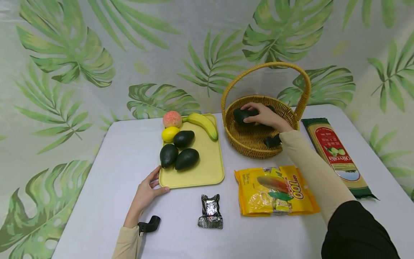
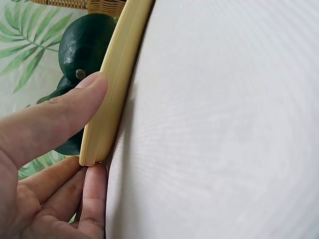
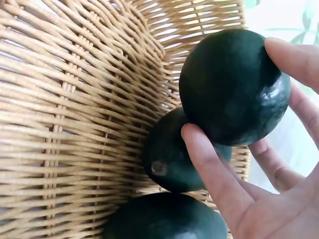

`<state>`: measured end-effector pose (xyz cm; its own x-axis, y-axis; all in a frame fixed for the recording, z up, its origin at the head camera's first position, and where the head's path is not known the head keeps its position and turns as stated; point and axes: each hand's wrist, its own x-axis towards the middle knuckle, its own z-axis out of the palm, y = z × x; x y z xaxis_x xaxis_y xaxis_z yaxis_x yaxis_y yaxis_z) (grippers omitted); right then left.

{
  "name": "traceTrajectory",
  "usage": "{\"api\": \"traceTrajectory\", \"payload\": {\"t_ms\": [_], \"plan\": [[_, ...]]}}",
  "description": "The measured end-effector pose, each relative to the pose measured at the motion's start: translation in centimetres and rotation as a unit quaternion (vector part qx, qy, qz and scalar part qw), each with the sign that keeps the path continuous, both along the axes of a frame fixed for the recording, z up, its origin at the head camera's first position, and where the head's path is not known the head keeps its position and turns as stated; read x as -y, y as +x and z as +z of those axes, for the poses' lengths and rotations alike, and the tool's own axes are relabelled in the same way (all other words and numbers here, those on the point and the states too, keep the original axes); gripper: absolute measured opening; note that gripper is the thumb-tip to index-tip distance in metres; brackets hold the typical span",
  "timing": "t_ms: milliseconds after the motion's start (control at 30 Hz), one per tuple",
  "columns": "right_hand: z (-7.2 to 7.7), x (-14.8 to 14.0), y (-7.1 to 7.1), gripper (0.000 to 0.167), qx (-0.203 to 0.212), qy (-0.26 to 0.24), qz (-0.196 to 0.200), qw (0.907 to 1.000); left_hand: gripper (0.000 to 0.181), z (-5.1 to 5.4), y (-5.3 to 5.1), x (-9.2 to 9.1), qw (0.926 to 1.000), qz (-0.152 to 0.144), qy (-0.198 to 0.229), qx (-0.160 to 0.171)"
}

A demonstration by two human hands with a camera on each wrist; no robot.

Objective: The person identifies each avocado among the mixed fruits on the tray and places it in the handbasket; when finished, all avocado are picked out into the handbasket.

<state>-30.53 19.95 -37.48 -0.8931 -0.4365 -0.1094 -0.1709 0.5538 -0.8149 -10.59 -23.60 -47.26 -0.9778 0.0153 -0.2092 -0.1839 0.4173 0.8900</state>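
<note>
In the head view my right hand [image 1: 263, 117] holds a dark green avocado [image 1: 243, 116] inside the wicker basket [image 1: 249, 147]. The right wrist view shows fingers curled round that avocado [image 3: 232, 87], above two others [image 3: 172, 154] in the basket. My left hand [image 1: 147, 192] is at the near left corner of the yellow tray [image 1: 210, 174]; in the left wrist view its thumb lies over the tray's rim [image 2: 112, 94] and the fingers touch the corner from below. Three avocados [image 1: 187, 159], a lemon [image 1: 170, 133], a peach [image 1: 172, 119] and a banana [image 1: 203, 124] lie on the tray.
A yellow candy bag [image 1: 275, 190] lies in front of the basket, partly under the right forearm. A green and red pack [image 1: 337, 154] lies at the right. A small black-and-silver packet [image 1: 211, 211] lies nearer, between the arms. The basket's handle [image 1: 268, 64] arches over it.
</note>
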Motion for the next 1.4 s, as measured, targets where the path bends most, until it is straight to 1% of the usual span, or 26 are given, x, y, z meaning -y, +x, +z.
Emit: {"api": "traceTrajectory", "payload": {"t_ms": [133, 333, 433, 500, 600, 700, 767, 833, 1000, 1133, 1200, 1267, 1400], "plan": [[-0.2, 1.1, -0.3, 0.049, -0.004, 0.006, -0.014, 0.9999, 0.089, 0.1, 0.0, 0.0, 1.0, 0.003, 0.001, 0.001], [-0.4, 2.8, -0.3, 0.05, -0.002, 0.04, -0.035, 0.9986, 0.089, 0.0, 0.0, 0.0, 1.0, 0.002, 0.001, -0.001], [-0.4, 3.1, -0.2, 0.051, 0.001, 0.06, -0.027, 0.9978, 0.089, 0.0, 0.0, -0.1, 1.0, 0.001, 0.0, -0.003], [-0.4, 3.0, -0.1, 0.052, 0.006, 0.072, -0.013, 0.9973, 0.089, 0.0, 0.0, -0.1, 1.0, 0.001, -0.001, -0.005], [-0.4, 2.6, 0.1, 0.053, 0.026, 0.069, 0.01, 0.9972, 0.089, -0.1, 0.0, -0.1, 1.0, 0.001, 0.0, -0.006], [-0.1, 1.9, 0.5, 0.053, 0.054, 0.033, 0.022, 0.9978, 0.088, -0.1, 0.0, -0.1, 1.0, 0.001, 0.001, -0.005], [0.1, 1.5, 0.7, 0.052, 0.063, 0.008, 0.023, 0.9978, 0.088, -0.2, 0.0, -0.1, 1.0, 0.002, 0.003, -0.004], [0.4, 1.1, 1.0, 0.05, 0.063, -0.012, 0.022, 0.9977, 0.088, -0.1, 0.0, -0.1, 1.0, 0.003, 0.003, -0.003], [1.1, 0.1, 1.8, 0.046, 0.05, -0.052, 0.011, 0.9974, 0.088, 0.0, 0.0, -0.1, 1.0, 0.003, 0.004, 0.0], [1.4, -0.2, 2.5, 0.046, 0.046, -0.093, 0.012, 0.9945, 0.088, 0.0, 0.0, -0.1, 1.0, 0.003, 0.005, -0.001], [1.5, 0.1, 2.9, 0.046, 0.044, -0.108, 0.022, 0.993, 0.088, 0.0, 0.0, -0.1, 1.0, 0.003, 0.006, -0.001], [1.7, 0.6, 3.5, 0.046, 0.044, -0.12, 0.04, 0.991, 0.088, 0.0, 0.0, -0.1, 1.0, 0.003, 0.006, -0.001], [2.0, 2.3, 4.4, 0.046, 0.039, -0.132, 0.097, 0.9857, 0.089, 0.0, 0.1, -0.1, 1.0, 0.0, 0.007, -0.003]]}}
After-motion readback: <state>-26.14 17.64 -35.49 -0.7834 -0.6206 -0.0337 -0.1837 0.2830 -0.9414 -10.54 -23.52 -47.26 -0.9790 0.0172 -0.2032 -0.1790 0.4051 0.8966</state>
